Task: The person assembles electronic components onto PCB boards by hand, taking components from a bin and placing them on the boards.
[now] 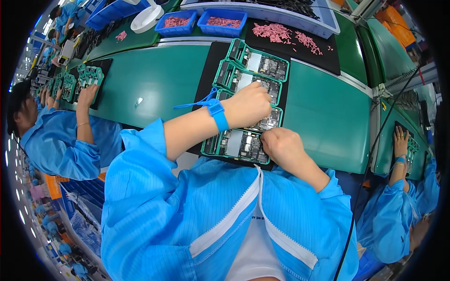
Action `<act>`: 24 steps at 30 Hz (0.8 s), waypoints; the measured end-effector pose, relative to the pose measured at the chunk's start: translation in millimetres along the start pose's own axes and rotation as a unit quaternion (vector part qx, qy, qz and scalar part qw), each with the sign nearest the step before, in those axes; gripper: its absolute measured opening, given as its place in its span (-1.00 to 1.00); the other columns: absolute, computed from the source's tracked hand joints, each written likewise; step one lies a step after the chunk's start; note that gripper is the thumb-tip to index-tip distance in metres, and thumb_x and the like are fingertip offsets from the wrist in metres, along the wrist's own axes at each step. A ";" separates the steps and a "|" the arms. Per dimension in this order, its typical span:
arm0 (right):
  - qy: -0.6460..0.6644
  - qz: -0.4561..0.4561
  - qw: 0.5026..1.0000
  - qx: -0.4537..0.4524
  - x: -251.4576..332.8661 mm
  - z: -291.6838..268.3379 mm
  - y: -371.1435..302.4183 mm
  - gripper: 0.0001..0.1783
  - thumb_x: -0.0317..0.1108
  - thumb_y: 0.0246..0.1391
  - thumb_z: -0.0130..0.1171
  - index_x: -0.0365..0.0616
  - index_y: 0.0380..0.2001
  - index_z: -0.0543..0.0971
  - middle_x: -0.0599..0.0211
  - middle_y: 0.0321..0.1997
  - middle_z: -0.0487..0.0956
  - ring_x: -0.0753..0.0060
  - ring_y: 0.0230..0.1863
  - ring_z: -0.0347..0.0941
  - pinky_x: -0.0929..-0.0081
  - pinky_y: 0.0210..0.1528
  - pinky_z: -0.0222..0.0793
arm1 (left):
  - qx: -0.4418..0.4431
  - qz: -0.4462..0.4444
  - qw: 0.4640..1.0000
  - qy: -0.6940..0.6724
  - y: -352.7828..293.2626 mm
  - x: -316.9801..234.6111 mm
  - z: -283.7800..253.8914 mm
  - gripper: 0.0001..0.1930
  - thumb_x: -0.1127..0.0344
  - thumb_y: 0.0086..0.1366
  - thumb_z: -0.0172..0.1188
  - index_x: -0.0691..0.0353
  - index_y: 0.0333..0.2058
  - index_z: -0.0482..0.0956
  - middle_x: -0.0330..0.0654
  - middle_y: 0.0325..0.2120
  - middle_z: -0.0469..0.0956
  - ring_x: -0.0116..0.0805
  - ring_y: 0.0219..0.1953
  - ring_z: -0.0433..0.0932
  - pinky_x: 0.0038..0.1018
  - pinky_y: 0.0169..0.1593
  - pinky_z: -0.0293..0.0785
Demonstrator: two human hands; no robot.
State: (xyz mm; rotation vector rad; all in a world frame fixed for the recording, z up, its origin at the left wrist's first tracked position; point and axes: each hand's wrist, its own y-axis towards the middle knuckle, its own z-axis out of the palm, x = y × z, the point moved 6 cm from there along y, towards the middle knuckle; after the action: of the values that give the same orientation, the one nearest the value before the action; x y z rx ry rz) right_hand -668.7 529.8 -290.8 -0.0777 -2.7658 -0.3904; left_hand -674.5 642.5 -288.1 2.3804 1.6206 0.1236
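Several green-framed holders with dark circuit boards stand in a column on a black mat [206, 70]. My left hand [251, 104], with a blue strap [216, 112] on its wrist, reaches across the third circuit board [269, 120] from the far end. Its fingers are curled down onto that board, and whatever they pinch is hidden. My right hand [282, 143] is closed at the right edge of the nearest circuit board [241, 145], thumb and forefinger pressed together. Anything between those fingertips is too small to make out. Beyond my left hand lies the farthest circuit board [267, 65].
Pink small parts [274, 33] lie loose on a black mat at the back right. Two blue bins [222, 30] hold more, beside a white round dish [146, 19]. Co-workers sit left [65, 136] and right [389, 220]. A black cable [370, 159] hangs at my right.
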 end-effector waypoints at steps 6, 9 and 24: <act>-0.035 -0.019 0.999 0.014 7.2 0.0 4.5 -0.92 -0.42 -0.22 0.08 -0.15 -0.59 0.40 0.27 -0.58 0.44 0.24 -0.47 0.47 0.33 -0.46 0.41 | 0.000 0.010 1.000 0.008 1.2 0.1 -4.0 -0.94 0.34 -0.12 0.17 0.11 -0.67 0.60 -0.26 -0.57 0.55 -0.30 -0.35 0.52 -0.42 -0.21 0.36; -0.068 -0.011 0.997 0.025 10.6 0.8 3.8 -0.91 -0.41 -0.23 0.08 -0.16 -0.58 0.40 0.28 -0.57 0.44 0.25 -0.47 0.47 0.35 -0.46 0.40 | 0.010 0.009 1.000 0.003 0.7 1.2 -1.3 -0.94 0.35 -0.11 0.16 0.12 -0.65 0.59 -0.26 -0.56 0.52 -0.29 -0.34 0.50 -0.41 -0.18 0.35; -0.031 -0.094 0.994 0.042 8.3 -6.7 -7.2 -0.68 -0.41 -0.20 0.10 -0.25 -0.28 0.57 0.39 -0.58 0.43 0.39 -0.48 0.45 0.43 -0.47 0.38 | -0.093 -0.047 0.995 -0.007 11.2 72.5 -70.8 -0.91 0.39 -0.04 0.20 0.17 -0.51 0.67 -0.18 -0.57 0.55 -0.19 -0.41 0.55 -0.31 -0.29 0.45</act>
State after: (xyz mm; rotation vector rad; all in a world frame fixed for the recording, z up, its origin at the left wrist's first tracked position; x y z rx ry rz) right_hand -675.0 521.1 -283.8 0.1964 -2.8564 -0.3243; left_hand -652.3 717.3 -222.4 2.1585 1.6338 0.2286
